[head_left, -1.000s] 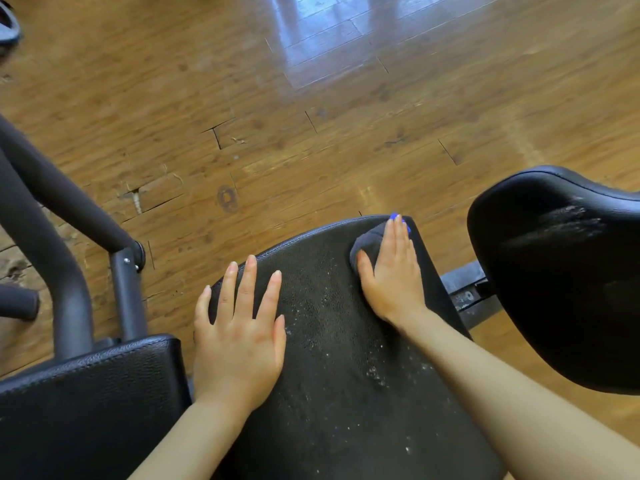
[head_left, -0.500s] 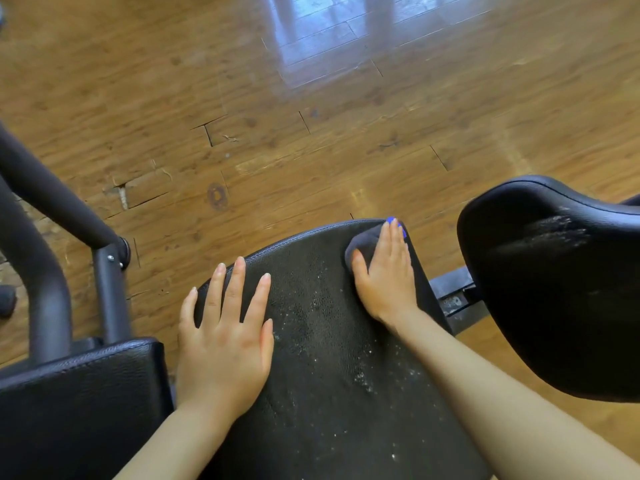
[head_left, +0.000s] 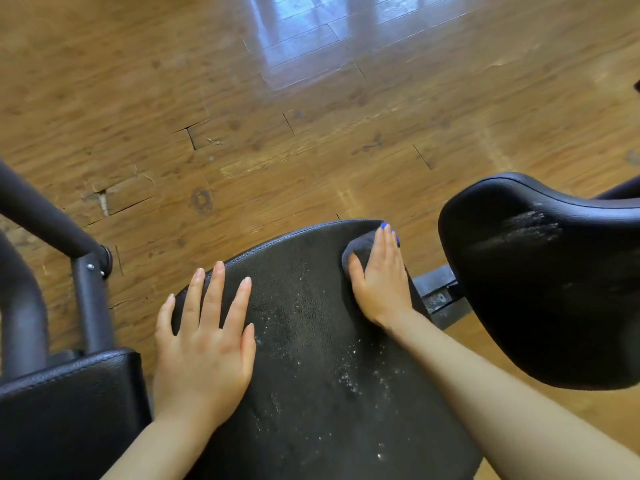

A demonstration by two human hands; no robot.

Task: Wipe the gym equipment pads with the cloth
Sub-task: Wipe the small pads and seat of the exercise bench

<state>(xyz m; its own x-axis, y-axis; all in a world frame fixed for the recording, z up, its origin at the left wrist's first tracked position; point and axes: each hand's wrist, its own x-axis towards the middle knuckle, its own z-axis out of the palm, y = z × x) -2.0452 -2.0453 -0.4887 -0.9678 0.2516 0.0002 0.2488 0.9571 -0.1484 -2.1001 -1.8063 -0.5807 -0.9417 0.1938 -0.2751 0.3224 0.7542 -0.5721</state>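
Cloth (head_left: 358,249), dark grey and bunched, lies under the flat fingers of the right hand (head_left: 381,275), pressed onto the far right corner of the centre pad (head_left: 311,341). That hand is spread straight, palm down, and carries the cloth by pressure alone; nothing is gripped. Left hand (head_left: 204,344) is likewise open, fingers fanned, resting flat on the near left edge of the same pad and apparently steadying it.

Progress, by judgement: the task is at an early stage. White specks and dust remain scattered over the pad between the two hands and nearer the wrists, thickest just below the right forearm. Only the corner beneath the cloth can be under treatment. Most of this pad's surface is left to wipe.

Right of the right hand, well apart across a metal bracket (head_left: 438,294), a second pad (head_left: 540,299) shows a pale smear on its upper face; it appears unwiped. Left of the left hand, a third pad (head_left: 65,410) sits below a black frame tube (head_left: 45,216); its condition cannot be told. Worn wooden floor (head_left: 242,116) lies beyond.
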